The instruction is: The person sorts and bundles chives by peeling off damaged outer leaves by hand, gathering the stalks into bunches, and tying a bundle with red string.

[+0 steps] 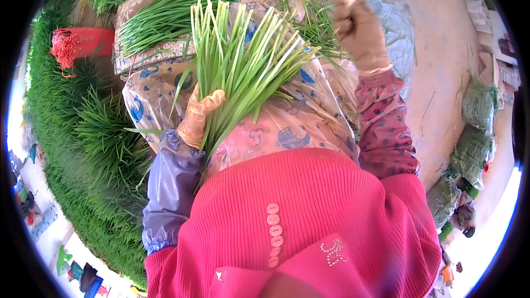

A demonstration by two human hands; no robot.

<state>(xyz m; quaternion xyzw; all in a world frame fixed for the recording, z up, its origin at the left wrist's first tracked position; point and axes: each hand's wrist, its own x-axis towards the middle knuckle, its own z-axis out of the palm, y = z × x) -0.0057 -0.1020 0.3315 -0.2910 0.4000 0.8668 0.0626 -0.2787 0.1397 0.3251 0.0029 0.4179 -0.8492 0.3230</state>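
Note:
My left hand [200,115], in a thin tan glove, is closed around the lower part of a bunch of garlic chives [237,72]. The pale cut ends fan out away from me over my lap, which a patterned clear plastic apron [292,135] covers. My right hand [359,30], gloved too, is raised apart from the bunch on the right. Its fingers are curled in, and whatever they may hold cannot be made out. Loose green blades [317,27] lie on the floor to the left of that hand.
More chives [176,16] lie on a patterned board [127,55] ahead to the left. Beside it is a red holder [94,42] with red strands [65,47]. A long bank of chives [61,116] lines my left. Filled bags [472,152] stand far right; a pale plastic sheet [395,27] lies nearer.

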